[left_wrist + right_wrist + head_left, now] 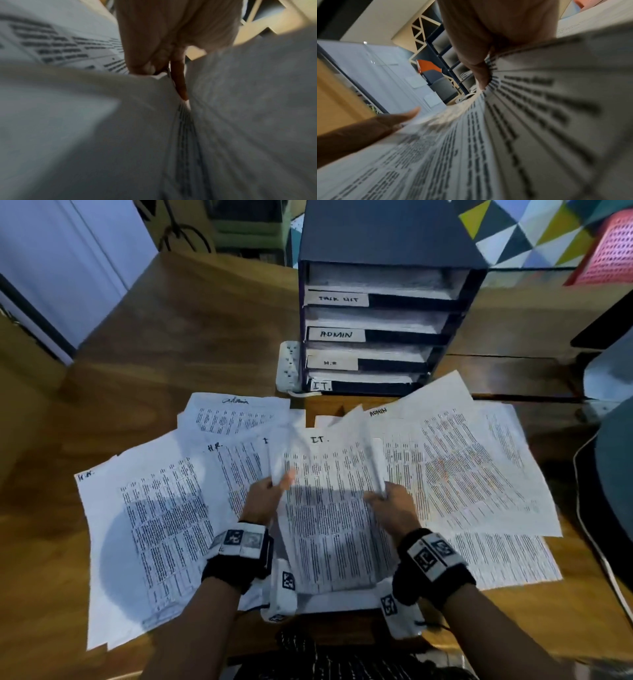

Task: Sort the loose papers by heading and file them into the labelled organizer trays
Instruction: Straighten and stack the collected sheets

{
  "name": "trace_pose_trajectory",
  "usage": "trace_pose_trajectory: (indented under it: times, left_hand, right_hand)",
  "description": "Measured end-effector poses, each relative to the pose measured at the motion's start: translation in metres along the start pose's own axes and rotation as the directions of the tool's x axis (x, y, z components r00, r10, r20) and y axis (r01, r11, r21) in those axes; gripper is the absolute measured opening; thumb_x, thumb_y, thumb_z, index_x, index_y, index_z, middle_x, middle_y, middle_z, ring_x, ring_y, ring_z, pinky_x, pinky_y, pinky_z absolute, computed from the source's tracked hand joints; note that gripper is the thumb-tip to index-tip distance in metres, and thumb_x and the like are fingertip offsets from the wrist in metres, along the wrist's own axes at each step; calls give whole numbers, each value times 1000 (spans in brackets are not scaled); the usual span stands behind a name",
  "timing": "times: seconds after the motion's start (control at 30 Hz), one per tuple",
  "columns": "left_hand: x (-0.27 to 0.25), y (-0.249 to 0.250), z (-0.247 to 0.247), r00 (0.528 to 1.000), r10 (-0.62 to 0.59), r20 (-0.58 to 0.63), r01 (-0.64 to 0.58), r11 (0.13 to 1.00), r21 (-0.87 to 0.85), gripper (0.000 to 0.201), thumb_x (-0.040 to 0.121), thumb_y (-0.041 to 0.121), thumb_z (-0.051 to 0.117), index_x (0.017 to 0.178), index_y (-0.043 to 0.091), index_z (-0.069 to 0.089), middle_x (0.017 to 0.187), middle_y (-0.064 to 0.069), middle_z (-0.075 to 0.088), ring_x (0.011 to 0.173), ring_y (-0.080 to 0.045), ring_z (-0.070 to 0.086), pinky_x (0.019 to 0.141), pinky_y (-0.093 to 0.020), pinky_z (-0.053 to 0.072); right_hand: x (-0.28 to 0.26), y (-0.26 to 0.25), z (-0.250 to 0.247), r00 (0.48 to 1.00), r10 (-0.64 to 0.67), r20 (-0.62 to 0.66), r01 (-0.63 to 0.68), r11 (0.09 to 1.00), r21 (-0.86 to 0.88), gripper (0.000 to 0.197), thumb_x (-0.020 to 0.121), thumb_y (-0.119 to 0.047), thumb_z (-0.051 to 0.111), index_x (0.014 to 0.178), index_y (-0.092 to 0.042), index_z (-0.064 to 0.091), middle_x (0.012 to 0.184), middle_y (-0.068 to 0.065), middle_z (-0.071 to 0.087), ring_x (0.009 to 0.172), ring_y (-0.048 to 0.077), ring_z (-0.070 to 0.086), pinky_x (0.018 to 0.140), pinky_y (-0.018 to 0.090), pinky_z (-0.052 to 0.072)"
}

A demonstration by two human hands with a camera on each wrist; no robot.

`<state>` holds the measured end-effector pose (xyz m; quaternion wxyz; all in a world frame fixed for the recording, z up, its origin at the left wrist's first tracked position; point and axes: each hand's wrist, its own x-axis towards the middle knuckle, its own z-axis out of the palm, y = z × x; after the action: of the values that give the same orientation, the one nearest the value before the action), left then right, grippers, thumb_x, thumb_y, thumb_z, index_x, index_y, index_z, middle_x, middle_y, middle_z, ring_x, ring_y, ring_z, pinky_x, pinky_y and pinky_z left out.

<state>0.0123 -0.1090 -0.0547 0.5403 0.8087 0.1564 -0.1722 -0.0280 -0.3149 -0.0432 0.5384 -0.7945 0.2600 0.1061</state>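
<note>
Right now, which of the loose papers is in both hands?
The IT. sheet, centre: left hand and right hand grip its side edges; the H.R. and ADMIN sheets lie flat.

4 labelled trays (370,333), 1 organizer (387,237), 2 hands (263,501).

Office or home-office workspace, seen from above the surface.

A dark organizer (383,326) at 12 o'clock carries tray labels reading ADMIN, H.R and IT.; printed papers (329,508) headed Admin, H.R. and IT. cover the wooden surface (191,330). A white power strip (289,364) lies just beside the organizer at 11 o'clock. A pink perforated basket (609,251) sits at 1 o'clock, and the right wrist view shows open shelving (440,54) behind.
</note>
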Motion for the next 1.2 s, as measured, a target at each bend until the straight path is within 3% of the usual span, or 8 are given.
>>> trace_pose_trajectory:
  times: [0.2,0.33,0.47,0.63,0.73,0.83,1.0,1.2]
  left_hand:
    - [-1,-1,5,984,29,-177,-3,990,144,25,90,11,54,95,-12,63,87,-29,62,90,-38,62,73,-36,45]
    - [-1,0,11,989,44,-140,-9,971,241,37,92,10,48,125,-6,50,121,-26,57,109,-36,55,90,-39,43]
    - [-6,1,12,991,97,-97,-65,953,296,39,93,4,42,131,-5,43,102,-18,55,89,-22,50,75,-24,35]
    - [-9,1,14,985,123,-121,-86,959,270,34,92,1,43,125,-2,48,92,-12,52,73,-17,47,57,-18,34]
    - [-9,2,16,980,132,-146,-96,968,231,46,90,-2,44,135,8,37,112,-21,58,74,-21,49,66,-27,38]
    - [-10,3,17,957,210,-200,-188,974,124,71,84,-12,45,143,18,18,135,-24,45,53,-21,46,50,-25,38]
    - [-7,3,13,957,266,-114,-236,945,226,57,86,-4,38,137,19,35,145,-14,39,53,-20,47,45,-20,39]
    - [0,-4,14,976,218,-29,-207,955,214,36,100,35,28,69,23,44,72,3,45,65,-9,44,73,-29,40]
  right_hand:
    - [18,0,-31,909,177,-377,-329,861,-387,71,83,-40,63,134,-2,31,143,20,28,131,36,27,106,50,27]
    - [28,-1,-33,958,156,-241,-228,923,-310,38,89,-22,59,117,4,52,117,21,58,93,25,55,72,28,47]
    - [27,-7,-37,964,-100,-247,15,945,-327,25,91,-12,53,107,5,60,91,17,63,80,27,62,54,20,43]
    - [5,-55,-66,665,-586,-463,401,804,-440,17,88,-3,55,101,6,63,75,18,62,65,17,45,61,22,31]
    - [-13,-96,-85,450,-630,-633,569,749,-341,14,84,0,54,88,7,64,66,5,48,60,10,41,57,13,25]
    - [-25,-121,-98,376,-605,-702,706,677,-206,11,83,-5,53,73,-2,58,50,-17,47,50,-4,42,52,7,28]
    - [-18,-95,-85,640,-520,-566,592,803,-69,20,89,-19,58,73,-8,57,55,-4,48,48,-7,45,51,10,35]
    - [1,-23,-42,960,-259,-106,240,957,-165,45,97,-24,43,53,-17,41,50,-3,38,34,1,40,37,10,31]
